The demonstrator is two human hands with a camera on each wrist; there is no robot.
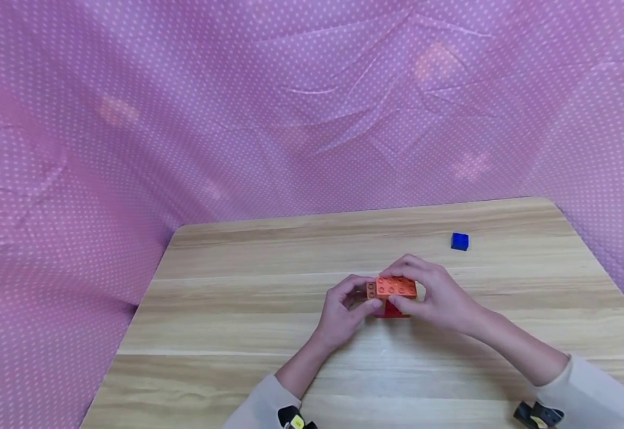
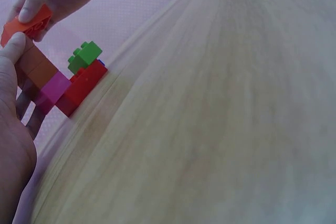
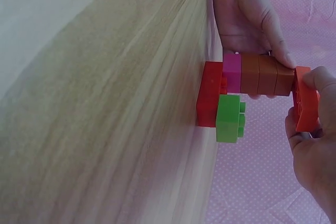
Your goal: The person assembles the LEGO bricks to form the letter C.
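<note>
A tower of toy building bricks stands on the wooden table. At its base is a long red brick (image 3: pixel 209 95), bearing a green brick (image 3: pixel 228 119) on one end and a magenta brick (image 3: pixel 231 73) on the other. Several brown bricks (image 3: pixel 262 74) are stacked above the magenta one. My left hand (image 1: pixel 344 311) grips this brown column between thumb and fingers. Between thumb and fingers, my right hand (image 1: pixel 443 298) holds an orange brick (image 1: pixel 396 288) at the column's top, one end over the uppermost brown brick and the rest jutting out to the right.
A small blue brick (image 1: pixel 459 241) lies by itself farther back on the table (image 1: pixel 226 310), to the right of the tower. Pink dotted cloth (image 1: pixel 301 119) hangs behind the table's far edge and along both sides.
</note>
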